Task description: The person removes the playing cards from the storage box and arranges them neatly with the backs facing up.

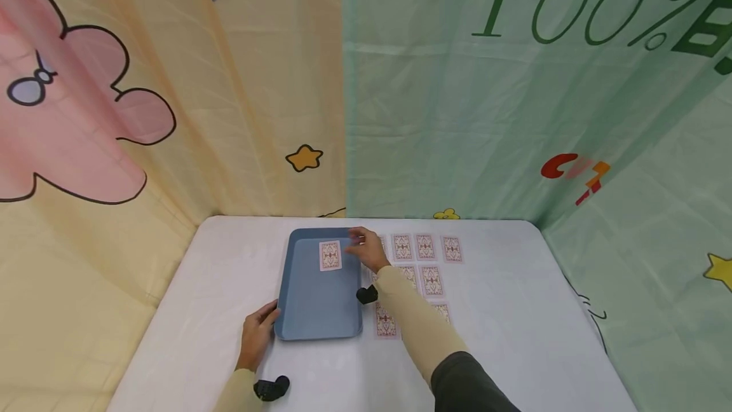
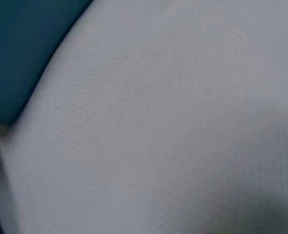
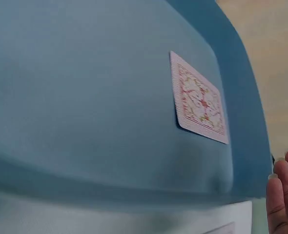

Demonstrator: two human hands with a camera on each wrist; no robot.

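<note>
A blue tray lies on the white table, with one playing card face down near its far end. The same card shows its red patterned back in the right wrist view. At the tray's near left edge, my left hand holds the rim with fingers and thumb. Over the far right corner of the tray is my right hand, its fingers loosely bent. No card shows between the right fingers. The left wrist view shows the tray's corner but not the left fingers.
Right of the tray, several face-down cards lie in rows, among them one in the far row and one in the near row. My right forearm covers some of them. Printed curtains stand behind the white table.
</note>
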